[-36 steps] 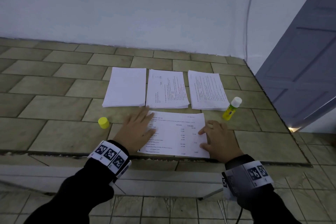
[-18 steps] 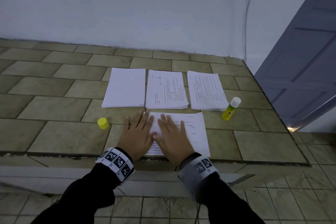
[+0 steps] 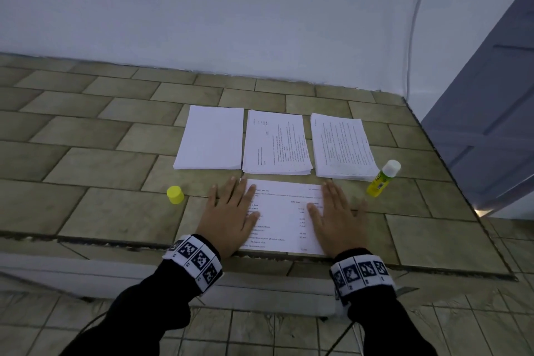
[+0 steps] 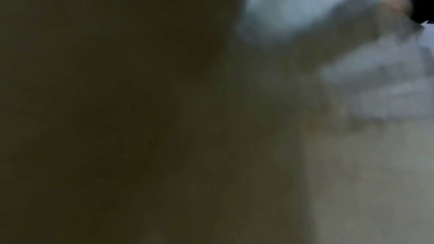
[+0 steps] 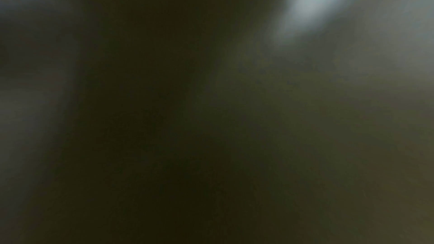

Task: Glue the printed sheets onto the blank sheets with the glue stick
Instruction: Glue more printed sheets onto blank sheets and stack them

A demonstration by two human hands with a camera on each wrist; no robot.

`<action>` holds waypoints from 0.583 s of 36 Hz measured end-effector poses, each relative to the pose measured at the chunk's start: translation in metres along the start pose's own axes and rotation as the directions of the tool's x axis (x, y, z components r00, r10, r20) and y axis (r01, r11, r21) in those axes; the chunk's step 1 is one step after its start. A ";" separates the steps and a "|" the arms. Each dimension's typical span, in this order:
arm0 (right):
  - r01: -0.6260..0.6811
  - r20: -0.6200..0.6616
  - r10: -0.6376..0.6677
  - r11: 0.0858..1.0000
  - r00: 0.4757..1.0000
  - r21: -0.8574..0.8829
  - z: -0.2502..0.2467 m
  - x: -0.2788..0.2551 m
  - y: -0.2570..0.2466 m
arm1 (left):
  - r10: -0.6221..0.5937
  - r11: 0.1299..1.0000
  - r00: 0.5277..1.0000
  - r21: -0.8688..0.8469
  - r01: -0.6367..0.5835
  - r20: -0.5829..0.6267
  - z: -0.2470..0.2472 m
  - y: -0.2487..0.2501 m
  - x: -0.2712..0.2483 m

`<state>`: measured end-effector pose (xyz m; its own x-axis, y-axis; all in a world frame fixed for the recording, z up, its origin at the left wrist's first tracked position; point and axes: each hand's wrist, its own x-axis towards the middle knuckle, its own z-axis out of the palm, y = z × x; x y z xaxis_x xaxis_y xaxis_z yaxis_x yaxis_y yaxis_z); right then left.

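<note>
Both hands lie flat, fingers straight and slightly spread, on a printed sheet [image 3: 284,217] at the near edge of the tiled worktop [image 3: 95,170]. The left hand [image 3: 229,218] presses the sheet's left edge, its outer fingers reaching onto the tile; the right hand [image 3: 336,218] presses the sheet's right edge, likewise partly on the tile. Between the hands the sheet's middle shows lines of text and a column of figures, too small to read. The sheet's long axis runs from hand to hand.

Beyond the fingertips three stacks of paper sit side by side, long axes pointing away from the hands. The blank stack [image 3: 212,143] lies ahead of the left hand, a printed stack [image 3: 277,147] ahead of the gap between the hands, and a second printed stack [image 3: 342,147] ahead of the right hand. Their print runs sideways and cannot be read.

The glue stick [image 3: 383,179] is just beyond and to the outside of the right hand, near the second printed stack's near right corner. Its yellow body bears dark lettering that cannot be made out; its white end points away and outward. A yellow cap [image 3: 175,195] stands apart on the tile, to the outside of the left hand.

Both wrist views are dark and blurred.
</note>
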<state>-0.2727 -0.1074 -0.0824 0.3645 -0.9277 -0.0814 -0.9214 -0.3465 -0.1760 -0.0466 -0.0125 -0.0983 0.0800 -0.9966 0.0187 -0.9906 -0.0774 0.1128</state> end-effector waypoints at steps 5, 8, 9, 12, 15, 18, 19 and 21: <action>-0.030 -0.036 0.028 0.999 0.999 -0.042 -0.005 -0.003 -0.014 | -0.004 1.000 1.000 -0.011 0.004 -0.019 0.000 -0.001 -0.002; 0.165 -0.049 -0.172 0.979 0.984 -0.116 0.005 -0.007 -0.039 | -0.013 1.000 1.000 -0.011 0.013 -0.029 0.001 -0.003 -0.001; 0.258 -0.027 -0.262 0.960 0.965 -0.106 0.008 -0.008 -0.049 | -0.014 1.000 1.000 -0.012 0.013 -0.025 0.001 -0.003 -0.001; 0.435 0.073 -0.432 0.900 0.899 -0.031 0.015 -0.011 -0.068 | 0.005 1.000 1.000 -0.017 -0.006 -0.021 0.002 -0.002 0.002; 0.414 0.074 -0.411 0.909 0.909 -0.037 0.013 -0.008 -0.066 | 0.020 1.000 0.999 -0.012 -0.020 -0.035 0.003 -0.003 0.002; 0.310 0.078 -0.304 0.948 0.949 -0.067 0.007 -0.003 -0.038 | 0.017 1.000 0.999 -0.022 -0.017 -0.035 0.003 -0.005 0.002; 0.264 0.074 -0.259 0.963 0.963 -0.064 0.004 -0.002 -0.024 | 0.015 1.000 1.000 -0.027 -0.016 -0.027 0.003 -0.005 0.001; 0.174 0.062 -0.169 0.982 0.984 -0.069 -0.001 -0.003 0.004 | 0.011 1.000 1.000 -0.026 -0.011 -0.015 0.002 -0.003 0.001</action>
<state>-0.2781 -0.1065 -0.0815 0.5229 -0.8451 -0.1107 -0.8512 -0.5111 -0.1191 -0.0433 -0.0134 -0.1009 0.0707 -0.9969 0.0345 -0.9882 -0.0653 0.1382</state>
